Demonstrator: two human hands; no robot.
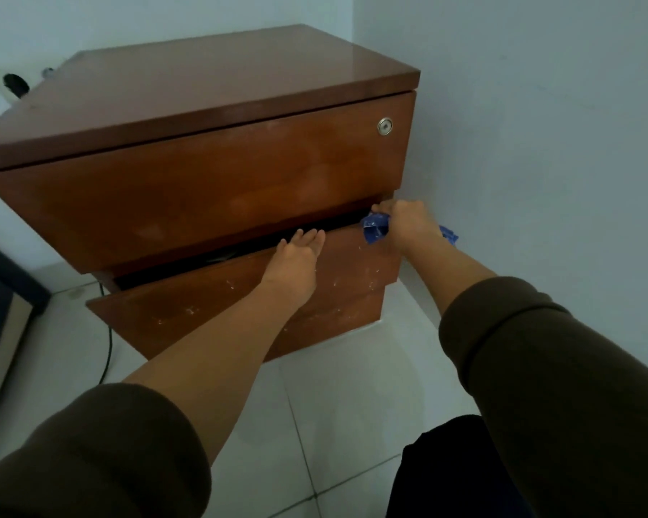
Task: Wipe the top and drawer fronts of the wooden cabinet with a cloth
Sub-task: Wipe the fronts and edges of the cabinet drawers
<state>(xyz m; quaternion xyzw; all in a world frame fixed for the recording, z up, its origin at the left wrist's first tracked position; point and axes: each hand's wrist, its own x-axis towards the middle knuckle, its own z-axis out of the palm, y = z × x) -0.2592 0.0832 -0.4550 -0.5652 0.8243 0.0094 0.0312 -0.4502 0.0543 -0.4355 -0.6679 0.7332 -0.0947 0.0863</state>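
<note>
Head view: a wooden cabinet (203, 151) stands in a floor corner, its long axis running left to right, drawer fronts facing the person. The left hand (296, 256), fingers spread flat, steadies the lower drawer (210, 297), which stands slightly open. The right hand (404, 226), its grip bunched around a blue cloth (375, 228), works the drawer's top right edge. Long strokes along that edge would likely clean best.

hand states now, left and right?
Left hand: open, flat on the lower drawer front, holding nothing.
Right hand: closed on the blue cloth.
</note>
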